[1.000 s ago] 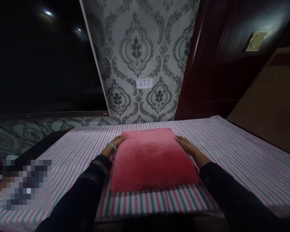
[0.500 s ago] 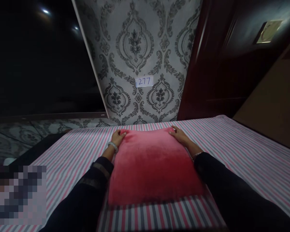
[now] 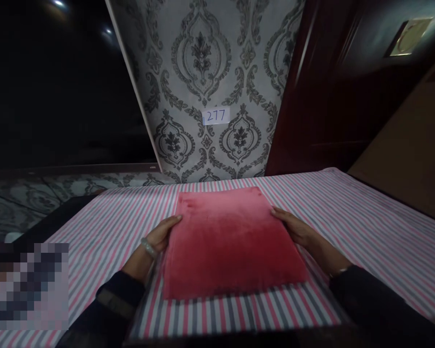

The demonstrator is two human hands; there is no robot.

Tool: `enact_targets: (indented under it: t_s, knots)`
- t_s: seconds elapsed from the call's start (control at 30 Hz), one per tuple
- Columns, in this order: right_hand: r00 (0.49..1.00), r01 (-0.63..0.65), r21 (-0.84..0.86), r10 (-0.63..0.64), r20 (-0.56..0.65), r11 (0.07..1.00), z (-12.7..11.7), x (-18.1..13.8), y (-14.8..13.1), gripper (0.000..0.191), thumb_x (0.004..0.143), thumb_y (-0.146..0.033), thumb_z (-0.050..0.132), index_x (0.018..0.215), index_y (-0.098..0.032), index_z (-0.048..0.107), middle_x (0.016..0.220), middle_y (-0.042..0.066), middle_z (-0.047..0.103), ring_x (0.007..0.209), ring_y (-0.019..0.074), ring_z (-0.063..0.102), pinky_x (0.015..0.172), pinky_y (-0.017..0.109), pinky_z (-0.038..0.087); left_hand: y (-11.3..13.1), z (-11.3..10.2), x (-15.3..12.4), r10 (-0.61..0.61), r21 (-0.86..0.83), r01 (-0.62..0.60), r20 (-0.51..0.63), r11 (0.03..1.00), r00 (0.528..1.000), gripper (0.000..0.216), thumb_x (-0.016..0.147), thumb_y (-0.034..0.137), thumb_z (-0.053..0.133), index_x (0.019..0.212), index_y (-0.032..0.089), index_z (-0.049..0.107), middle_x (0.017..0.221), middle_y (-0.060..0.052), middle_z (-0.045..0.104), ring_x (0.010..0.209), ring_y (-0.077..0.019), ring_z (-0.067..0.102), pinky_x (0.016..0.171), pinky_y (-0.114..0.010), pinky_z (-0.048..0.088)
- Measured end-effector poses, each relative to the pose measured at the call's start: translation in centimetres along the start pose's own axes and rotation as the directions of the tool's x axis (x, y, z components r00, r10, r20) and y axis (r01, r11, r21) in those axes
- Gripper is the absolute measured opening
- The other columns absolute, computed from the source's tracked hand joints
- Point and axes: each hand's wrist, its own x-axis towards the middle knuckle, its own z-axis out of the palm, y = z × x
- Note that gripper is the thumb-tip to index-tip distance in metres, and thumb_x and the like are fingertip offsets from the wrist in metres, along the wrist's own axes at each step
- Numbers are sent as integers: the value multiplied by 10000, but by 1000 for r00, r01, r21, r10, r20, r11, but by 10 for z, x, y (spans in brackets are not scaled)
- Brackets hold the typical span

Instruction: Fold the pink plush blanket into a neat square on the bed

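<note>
A pink plush cushion (image 3: 230, 241) lies flat on a pink, grey and white striped sheet (image 3: 366, 227). My left hand (image 3: 155, 239) rests against the cushion's left edge, fingers stretched along it, a pale bangle at the wrist. My right hand (image 3: 304, 234) lies against the right edge, fingers extended and touching the fabric. Both arms wear dark sleeves. Neither hand grips the cushion.
A grey damask-patterned wall (image 3: 210, 87) with a small label reading 277 (image 3: 216, 116) stands behind the bed. A dark window or screen (image 3: 58, 96) fills the left, dark red wooden panels (image 3: 340, 96) the right. A blurred patch sits at lower left.
Both hands have slid back from the cushion's far corners to the middle of its sides. The cushion now lies flatter and squarer on the sheet.
</note>
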Motion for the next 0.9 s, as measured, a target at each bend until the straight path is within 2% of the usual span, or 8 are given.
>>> enact_targets:
  t_s: [0.13,0.23,0.37,0.47,0.57,0.73,0.83,0.9]
  knots:
    - [998,-52,89,54,-17,995,3,-60,17,394,780,-391,791,1125,-228,693,1139,100,762,1047,298,733,927,421,611,-26,-4,-49,-11,14,11,23,1000,1000,579,650,341,897,1159,120,733,1071,-172,788,1022,-343,756,899,-401,630]
    - [996,-40,109,48,-74,993,4,-82,27,379,736,-364,835,1064,-229,701,1135,89,765,1038,289,737,929,399,614,-39,3,-69,-11,21,11,8,1000,1000,639,618,377,924,1171,128,724,1079,-176,785,1033,-351,752,915,-414,624]
    - [991,-31,67,39,-128,997,13,-80,29,349,726,-390,838,987,-200,706,1026,112,783,952,297,757,858,383,636,-43,22,-75,60,43,-56,-109,998,992,500,667,370,905,1063,126,721,953,-165,799,965,-343,768,860,-417,638]
    - [980,-2,28,7,-200,1000,19,-76,29,324,693,-373,838,921,-186,704,917,116,787,832,298,767,765,379,648,-42,31,-80,133,86,-121,-148,989,980,387,721,343,870,1009,138,714,864,-134,800,903,-336,777,817,-426,645]
    - [973,59,26,-51,-225,998,19,-81,33,316,680,-370,833,910,-190,711,893,104,787,815,311,767,748,404,651,-46,27,-89,194,88,-184,-120,979,974,385,724,349,870,1016,154,714,880,-120,802,948,-334,770,825,-419,642]
    - [980,-10,60,21,-196,998,15,-94,45,288,616,-326,862,807,-196,691,856,116,785,799,324,768,754,422,657,-62,16,-100,130,45,-128,-52,991,990,438,680,390,901,995,155,708,906,-152,796,995,-344,760,824,-422,640]
    - [979,25,62,-12,-206,998,17,-95,47,312,589,-310,875,803,-210,672,888,110,789,840,330,768,769,417,659,-66,14,-99,144,33,-143,-44,989,989,434,690,407,895,993,164,701,946,-163,792,1034,-340,750,854,-417,633]
    - [973,53,52,-40,-225,997,19,-93,49,322,614,-331,867,845,-223,670,895,102,789,860,340,767,763,432,661,-67,14,-98,163,49,-159,-87,986,983,417,703,407,887,990,173,695,970,-163,789,1071,-343,738,864,-414,629]
